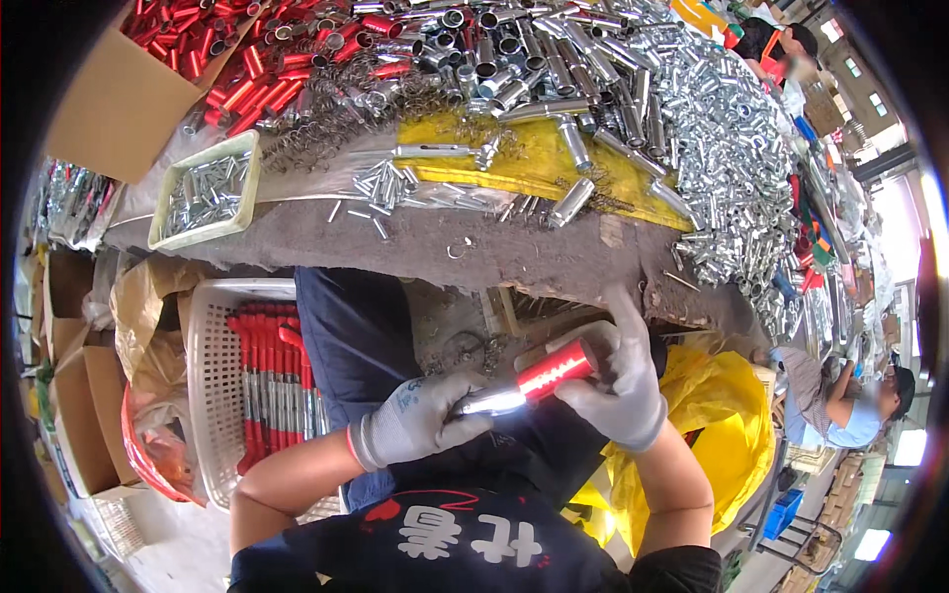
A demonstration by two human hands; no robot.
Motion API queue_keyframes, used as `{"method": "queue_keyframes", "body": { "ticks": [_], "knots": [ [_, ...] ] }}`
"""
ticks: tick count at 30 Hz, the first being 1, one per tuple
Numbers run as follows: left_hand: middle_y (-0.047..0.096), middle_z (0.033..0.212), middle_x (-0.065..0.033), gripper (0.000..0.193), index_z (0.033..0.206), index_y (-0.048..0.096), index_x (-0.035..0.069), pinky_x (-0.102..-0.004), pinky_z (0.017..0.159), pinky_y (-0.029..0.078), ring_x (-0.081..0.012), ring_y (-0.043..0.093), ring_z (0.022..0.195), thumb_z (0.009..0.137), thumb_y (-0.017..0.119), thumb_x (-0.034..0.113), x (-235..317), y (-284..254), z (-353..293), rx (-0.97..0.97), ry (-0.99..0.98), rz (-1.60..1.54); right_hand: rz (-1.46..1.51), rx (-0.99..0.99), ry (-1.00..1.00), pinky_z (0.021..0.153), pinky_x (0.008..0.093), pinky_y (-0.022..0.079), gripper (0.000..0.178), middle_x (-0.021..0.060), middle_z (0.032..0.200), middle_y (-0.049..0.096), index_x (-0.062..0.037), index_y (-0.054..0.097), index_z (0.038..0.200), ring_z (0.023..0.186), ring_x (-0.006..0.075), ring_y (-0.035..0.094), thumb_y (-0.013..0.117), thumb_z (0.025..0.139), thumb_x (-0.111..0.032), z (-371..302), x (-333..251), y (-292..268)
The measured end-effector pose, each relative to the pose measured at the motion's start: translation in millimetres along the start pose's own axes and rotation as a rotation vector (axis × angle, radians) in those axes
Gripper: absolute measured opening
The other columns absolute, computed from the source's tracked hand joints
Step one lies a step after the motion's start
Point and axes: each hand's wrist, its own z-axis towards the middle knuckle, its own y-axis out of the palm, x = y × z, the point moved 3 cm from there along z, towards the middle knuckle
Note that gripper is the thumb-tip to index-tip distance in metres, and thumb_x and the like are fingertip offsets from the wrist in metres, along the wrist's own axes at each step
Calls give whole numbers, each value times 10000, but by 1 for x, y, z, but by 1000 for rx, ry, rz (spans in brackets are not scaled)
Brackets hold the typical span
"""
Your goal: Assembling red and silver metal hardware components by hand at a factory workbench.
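My gloved left hand is closed around the silver end of a metal tube with a red sleeve, held level over my lap. Light glares off the silver part. My gloved right hand grips the red end, thumb below it and other fingers behind and beside it; the index finger points up and is blurred. Just beyond my hands runs the edge of the cloth-covered workbench. Left of my lap, a white plastic basket holds several red-and-silver tools.
Red tubes, springs, silver tubes and small metal parts are heaped across the bench. A pale tray of pins stands at left. A yellow bag lies by my right arm. Another person sits at far right.
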Motion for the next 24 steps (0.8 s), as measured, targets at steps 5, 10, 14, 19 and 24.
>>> {"method": "queue_keyframes", "body": {
  "ticks": [5,10,14,19,24],
  "knots": [
    [636,932,-188,453,1109,548,29,-380,690,506,-339,645,848,754,760,213,18,-6,13,-54,73,219,-242,-126,-67,721,283,481,538,84,964,665,-42,610,1169,783,203,607,802,668,-87,4,-7,-16],
    [639,970,-171,534,1128,536,44,-401,697,515,-357,639,851,695,797,213,29,-2,36,-16,191,322,-384,-170,-81,713,329,516,454,121,945,669,-66,639,1025,802,285,644,842,627,-149,8,-12,-2],
    [632,1028,-152,547,1148,533,46,-379,759,517,-329,640,903,715,779,272,28,-8,52,155,223,360,-387,-137,-64,674,322,519,451,123,910,660,-70,636,1042,769,283,646,834,642,-143,28,-9,-9],
    [644,1038,-146,564,1165,563,52,-380,760,525,-330,644,920,694,809,243,30,-18,63,228,156,-24,-367,-211,-204,715,328,523,496,132,950,679,-40,642,1017,808,271,651,865,587,-150,49,-24,-14],
    [650,857,-171,392,1030,634,48,-371,708,510,-337,649,819,726,777,249,9,-16,77,86,55,96,-445,-414,-130,774,382,504,452,126,1004,665,-63,615,1118,877,304,639,766,725,-227,74,0,-23]
  ]
}}
